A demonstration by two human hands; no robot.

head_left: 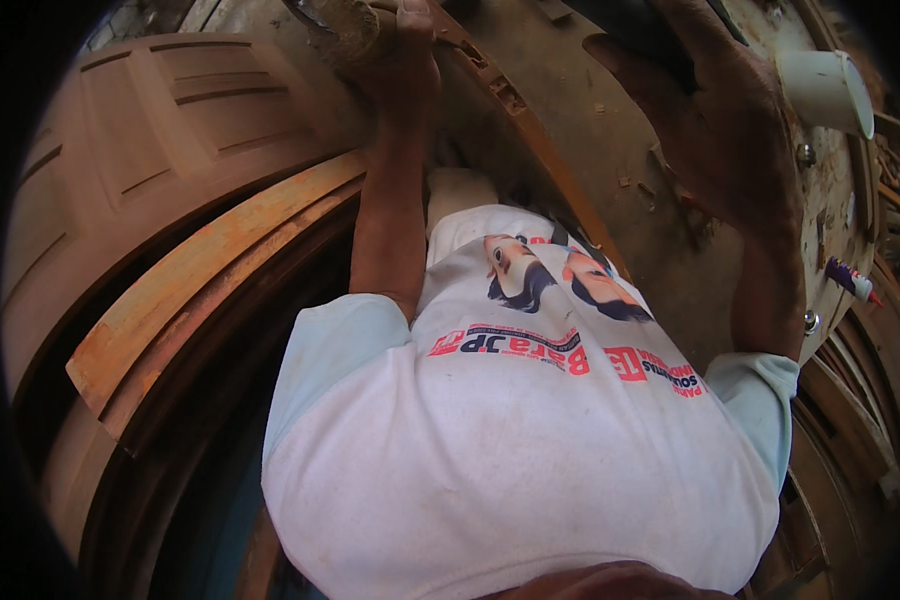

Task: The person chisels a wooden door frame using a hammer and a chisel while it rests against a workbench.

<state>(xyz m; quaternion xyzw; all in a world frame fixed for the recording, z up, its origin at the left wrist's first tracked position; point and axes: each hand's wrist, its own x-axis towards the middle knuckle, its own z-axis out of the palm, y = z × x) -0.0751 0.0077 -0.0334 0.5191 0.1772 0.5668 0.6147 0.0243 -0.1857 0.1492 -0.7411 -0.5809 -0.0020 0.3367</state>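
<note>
Left grip [407, 62] seems clamped on a brown lump [340, 32] at the top edge; right grip [720, 130] meets a dark thing [665, 42], closure unclear. Loose fingers could let either drop onto the slotted timber [530, 125] between. Open room: the chip-strewn surface [590, 150]; a cup [815, 90] crowds rightward.

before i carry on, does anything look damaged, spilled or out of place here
Small loose chips litter the brown surface left of the right hand, looking like uncleared debris. The orange-brown board on the left looks blotchy, its colour patchy. Whether the purple bottle has tipped over, I can't tell.
</note>
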